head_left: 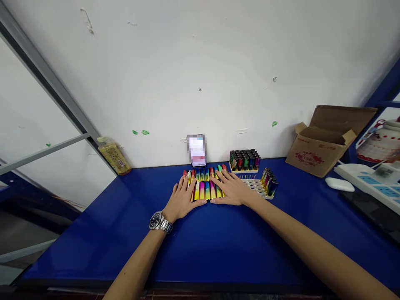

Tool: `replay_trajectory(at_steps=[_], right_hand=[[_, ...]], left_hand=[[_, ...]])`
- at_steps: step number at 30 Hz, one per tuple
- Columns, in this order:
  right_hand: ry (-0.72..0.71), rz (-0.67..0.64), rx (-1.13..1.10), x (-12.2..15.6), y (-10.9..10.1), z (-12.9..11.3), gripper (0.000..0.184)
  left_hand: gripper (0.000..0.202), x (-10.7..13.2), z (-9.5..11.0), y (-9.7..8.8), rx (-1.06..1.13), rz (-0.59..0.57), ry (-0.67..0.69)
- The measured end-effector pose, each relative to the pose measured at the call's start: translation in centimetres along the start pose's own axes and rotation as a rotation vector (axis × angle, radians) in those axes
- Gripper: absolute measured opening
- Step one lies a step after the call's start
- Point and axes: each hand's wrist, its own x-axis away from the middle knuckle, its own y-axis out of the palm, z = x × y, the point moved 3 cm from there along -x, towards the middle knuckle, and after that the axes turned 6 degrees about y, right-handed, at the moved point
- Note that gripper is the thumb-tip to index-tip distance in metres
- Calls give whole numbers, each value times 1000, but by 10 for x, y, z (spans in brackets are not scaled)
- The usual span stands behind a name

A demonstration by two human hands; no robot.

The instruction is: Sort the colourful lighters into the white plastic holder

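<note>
Rows of rainbow-coloured lighters lie flat on the blue table, close to the wall. My left hand, with a metal watch on its wrist, rests flat on the left end of the rows, fingers stretched out. My right hand lies flat on the right end, fingers spread over the lighters. Neither hand grips anything.
Right of my hands, a white holed tray holds some upright lighters; a full tray stands behind. A phone leans on the wall. A bottle is at left; a cardboard box, white mouse and power strip at right.
</note>
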Motion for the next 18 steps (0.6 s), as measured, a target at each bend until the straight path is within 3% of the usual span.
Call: replay_trajectory(at_steps=[6, 9, 11, 13, 15, 16, 18], right_hand=[[8, 35, 8, 6, -10, -8, 98], [-66, 205, -30, 24, -27, -8, 76], [-102, 386, -103, 42, -44, 1, 54], [-52, 637, -203, 61, -61, 22, 44], [93, 891, -342, 79, -72, 54, 39], [183, 978, -440, 85, -74, 72, 38], [312, 1034, -632, 93, -68, 103, 40]], left_hand=[[97, 1, -1, 0, -55, -19, 3], [97, 2, 2, -5, -121, 108, 69], [86, 3, 12, -13, -119, 226, 163], [62, 4, 32, -21, -65, 331, 253], [38, 3, 60, -25, 11, 393, 291], [32, 1, 77, -24, 65, 390, 312], [26, -6, 114, -17, 170, 337, 359]])
